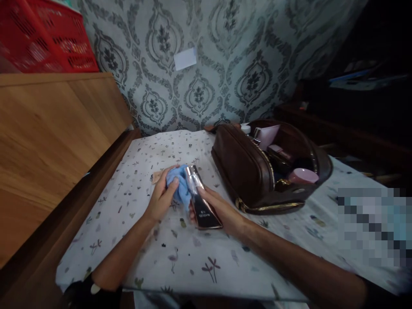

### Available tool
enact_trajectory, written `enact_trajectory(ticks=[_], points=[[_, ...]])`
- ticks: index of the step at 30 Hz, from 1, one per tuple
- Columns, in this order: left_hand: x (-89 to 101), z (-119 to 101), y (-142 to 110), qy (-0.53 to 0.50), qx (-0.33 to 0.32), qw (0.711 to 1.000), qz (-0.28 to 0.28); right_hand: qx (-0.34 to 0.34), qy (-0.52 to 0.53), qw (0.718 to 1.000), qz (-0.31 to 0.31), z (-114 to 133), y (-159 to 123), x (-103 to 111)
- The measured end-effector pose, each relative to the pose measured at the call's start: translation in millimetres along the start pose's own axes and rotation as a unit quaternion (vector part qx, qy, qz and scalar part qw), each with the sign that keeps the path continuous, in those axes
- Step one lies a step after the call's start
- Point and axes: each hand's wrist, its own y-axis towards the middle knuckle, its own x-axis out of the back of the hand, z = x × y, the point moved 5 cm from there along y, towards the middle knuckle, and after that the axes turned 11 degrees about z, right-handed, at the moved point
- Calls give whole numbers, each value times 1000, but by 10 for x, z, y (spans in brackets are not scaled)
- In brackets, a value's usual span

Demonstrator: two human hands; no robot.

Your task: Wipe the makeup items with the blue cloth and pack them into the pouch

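My right hand (214, 201) is wrapped round a dark cosmetic bottle (204, 211) with a shiny rose-gold cap, tilted with its cap pointing away from me. In my left hand (162, 193) is a bunched blue cloth (180, 182), pressed against the side of the bottle near its cap. To the right of my hands stands a brown leather toiletry bag (241, 165), unzipped. Inside it show a pink round lid (303, 175), a pink packet (268, 135) and a dark case (280, 155).
A white printed cloth (151, 266) covers the table. A small tan tag (156, 177) lies beyond my left hand. Wooden furniture (58, 137) borders the left, with a red basket (61, 38) on top. Patterned wallpaper (199, 92) is behind. Part of the right side is pixelated.
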Motion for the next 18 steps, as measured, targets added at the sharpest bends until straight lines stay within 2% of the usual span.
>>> enact_trajectory(ticks=[4, 8, 11, 14, 18], points=[[-79, 2, 167, -75, -2, 995, 68, -103, 22, 992, 73, -89, -56, -2], [-70, 47, 184, -56, 2, 995, 77, -172, 35, 973, 147, -148, -80, 18], [-51, 47, 126, -9, 7, 997, 72, -173, 3, 974, 148, -158, -81, 27], [-30, 15, 83, 56, -8, 997, 56, -138, -91, 980, 110, -121, -86, 30], [0, 51, 79, 58, 9, 997, 48, -93, -169, 975, 107, -49, -104, -24]])
